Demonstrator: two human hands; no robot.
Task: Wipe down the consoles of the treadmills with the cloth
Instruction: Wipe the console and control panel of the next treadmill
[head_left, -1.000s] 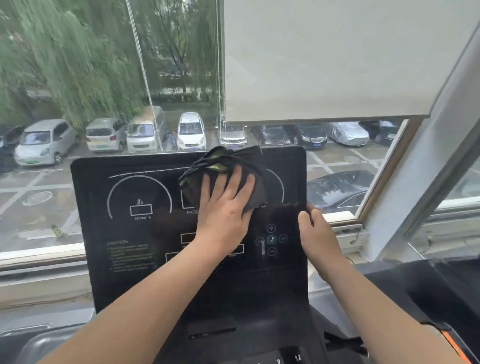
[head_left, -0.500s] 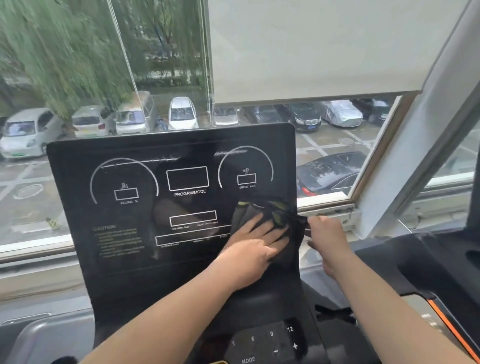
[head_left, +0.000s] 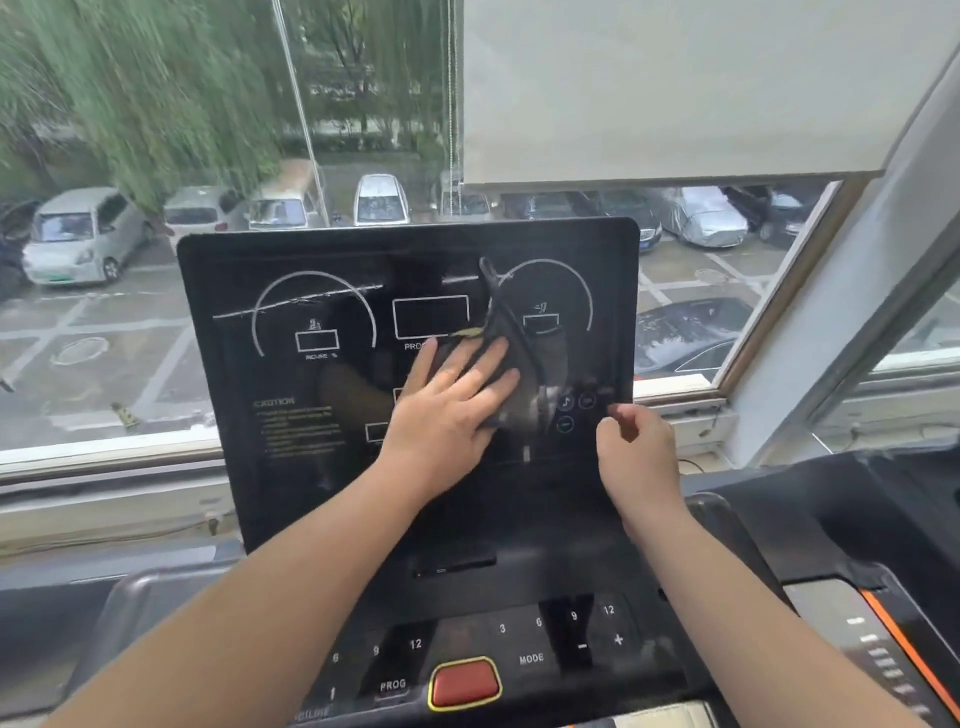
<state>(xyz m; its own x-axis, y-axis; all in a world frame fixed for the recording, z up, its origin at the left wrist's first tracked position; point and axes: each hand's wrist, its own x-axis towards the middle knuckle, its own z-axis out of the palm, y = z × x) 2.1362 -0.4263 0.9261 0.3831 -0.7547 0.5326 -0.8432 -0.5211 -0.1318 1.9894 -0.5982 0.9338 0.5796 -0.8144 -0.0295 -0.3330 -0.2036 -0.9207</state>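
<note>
A black treadmill console (head_left: 291, 405) stands upright in front of me, with white dial outlines and display boxes. My left hand (head_left: 449, 410) lies flat on a dark cloth (head_left: 511, 332), pressing it against the middle right of the screen. The cloth trails upward in a blurred streak toward the right dial. My right hand (head_left: 636, 447) holds the console's right edge near the round buttons, fingers curled around it. Below the screen is a button panel (head_left: 530, 657) with numbers and a red stop button (head_left: 464, 683).
A window behind the console looks onto a car park and trees. A pale roller blind (head_left: 675, 88) covers the upper right pane. A second treadmill (head_left: 883, 597) with an orange stripe stands at the right. The window sill (head_left: 104, 457) runs behind the console.
My left hand moved the cloth from the screen's top centre down to its lower right, then back up toward the middle. My right hand stayed at the right edge. The camera tilted down.
</note>
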